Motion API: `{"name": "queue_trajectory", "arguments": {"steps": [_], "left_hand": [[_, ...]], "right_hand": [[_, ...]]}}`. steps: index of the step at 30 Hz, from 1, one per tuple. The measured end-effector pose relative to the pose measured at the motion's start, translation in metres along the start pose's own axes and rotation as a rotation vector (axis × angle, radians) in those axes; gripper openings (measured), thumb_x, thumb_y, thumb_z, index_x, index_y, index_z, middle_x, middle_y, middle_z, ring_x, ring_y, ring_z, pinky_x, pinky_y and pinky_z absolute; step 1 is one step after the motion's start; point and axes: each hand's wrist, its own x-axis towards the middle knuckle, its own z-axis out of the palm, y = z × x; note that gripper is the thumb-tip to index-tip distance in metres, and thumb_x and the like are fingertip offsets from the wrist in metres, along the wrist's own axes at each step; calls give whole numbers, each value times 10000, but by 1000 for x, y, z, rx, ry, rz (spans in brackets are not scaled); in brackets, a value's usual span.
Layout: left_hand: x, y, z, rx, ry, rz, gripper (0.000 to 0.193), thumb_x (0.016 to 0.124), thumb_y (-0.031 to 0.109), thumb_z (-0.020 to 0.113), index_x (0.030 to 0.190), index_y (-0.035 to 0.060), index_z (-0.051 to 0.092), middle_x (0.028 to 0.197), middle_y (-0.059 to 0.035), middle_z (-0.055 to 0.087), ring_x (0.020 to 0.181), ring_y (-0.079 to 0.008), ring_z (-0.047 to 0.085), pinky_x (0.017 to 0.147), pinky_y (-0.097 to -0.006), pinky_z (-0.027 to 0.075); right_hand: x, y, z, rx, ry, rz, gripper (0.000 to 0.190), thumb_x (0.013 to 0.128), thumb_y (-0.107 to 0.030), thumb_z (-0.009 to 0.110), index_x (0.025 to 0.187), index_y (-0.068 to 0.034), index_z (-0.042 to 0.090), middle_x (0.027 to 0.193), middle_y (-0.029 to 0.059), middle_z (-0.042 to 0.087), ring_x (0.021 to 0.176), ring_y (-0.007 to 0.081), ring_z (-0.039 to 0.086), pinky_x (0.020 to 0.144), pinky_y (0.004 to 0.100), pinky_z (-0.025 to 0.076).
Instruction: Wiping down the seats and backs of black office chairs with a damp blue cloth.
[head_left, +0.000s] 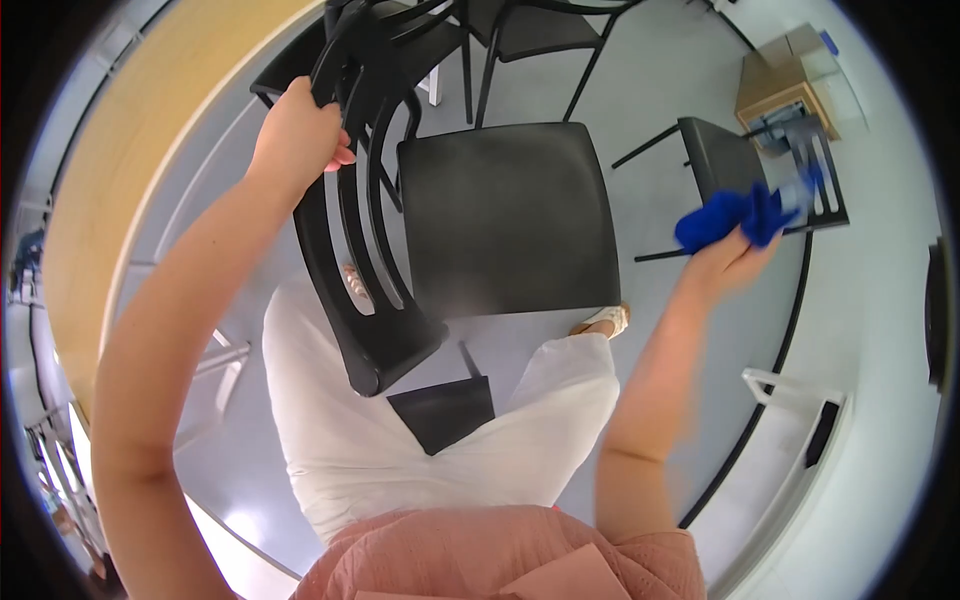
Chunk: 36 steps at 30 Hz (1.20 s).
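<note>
A black chair stands right before me, its flat seat (510, 221) facing up and its slotted backrest (360, 202) on the left. My left hand (304, 139) grips the outer edge of that backrest near its far end. Out to the right, my right hand (731, 259) holds a blue cloth (720, 217), bunched and partly hanging, blurred by motion. Something pale or clear shows beside the cloth, too blurred to name. The cloth is apart from the near chair.
A long light-wood table (112, 187) curves along the left. More black chairs (551, 30) stand beyond the near one. Another black chair (724, 157) is at the right, near a cardboard box (780, 82) by the wall. Part of a black seat (446, 412) shows between my legs.
</note>
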Motion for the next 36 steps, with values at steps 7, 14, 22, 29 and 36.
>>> {"name": "queue_trajectory", "arguments": {"steps": [7,14,22,29,36], "left_hand": [[6,4,20,140,-18,-5,182,902,85,445,1009,-62,454,757,-209,658,634,-286,690,672,-417,530],[9,-10,12,197,14,10,234,860,40,465,1073,-58,467,727,-222,669,689,-345,696,710,-430,531],[19,-5,18,350,2,95,275,835,33,506,1094,-50,468,690,-176,677,732,-331,706,744,-421,536],[15,-6,16,235,29,70,227,885,69,452,1073,-57,439,663,-187,650,574,-289,675,613,-386,537],[14,-3,17,227,15,18,261,866,55,472,1106,-47,465,689,-167,668,641,-287,686,660,-397,535]], "right_hand": [[-191,122,67,-780,-774,-214,518,896,-295,573,1351,-57,501,1419,133,489,1303,330,457,1046,524,377],[-233,89,42,-728,-969,-78,483,918,-267,550,1367,-96,506,1439,145,468,1313,333,458,1047,508,390],[-230,74,41,-836,-988,-51,495,927,-219,518,1401,-85,468,1479,128,429,1348,323,422,1085,478,366],[-241,79,40,-876,-982,-103,502,917,-206,526,1402,-90,468,1475,131,433,1338,320,432,1074,469,376],[-240,80,42,-884,-960,-114,491,909,-195,502,1384,-74,486,1462,137,451,1323,325,452,1068,465,386]]}}
